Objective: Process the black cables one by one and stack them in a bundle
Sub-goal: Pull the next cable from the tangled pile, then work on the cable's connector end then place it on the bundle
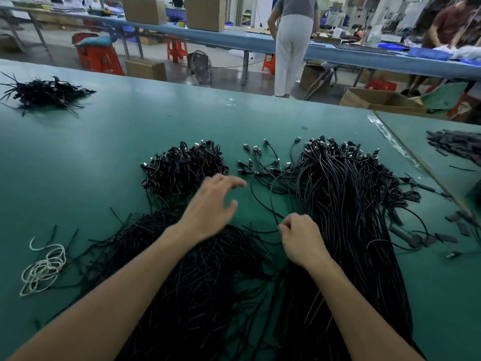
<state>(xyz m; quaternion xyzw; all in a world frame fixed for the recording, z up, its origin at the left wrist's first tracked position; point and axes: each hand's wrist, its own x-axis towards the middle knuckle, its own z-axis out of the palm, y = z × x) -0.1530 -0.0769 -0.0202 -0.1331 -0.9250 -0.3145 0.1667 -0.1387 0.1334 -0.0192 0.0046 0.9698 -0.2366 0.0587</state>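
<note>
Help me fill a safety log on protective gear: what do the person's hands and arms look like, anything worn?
No gloves: the left hand and right hand are bare, with no ring, watch or wristband visible. The left forearm and right forearm are bare too, no sleeve in view. The left hand is blurred, so small details are uncertain.

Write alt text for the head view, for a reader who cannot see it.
A person's right hand pinches a thin black cable beside a large pile of black cables on a green table, while the left hand, fingers spread and blurred, hovers by a second tangled pile.
</note>
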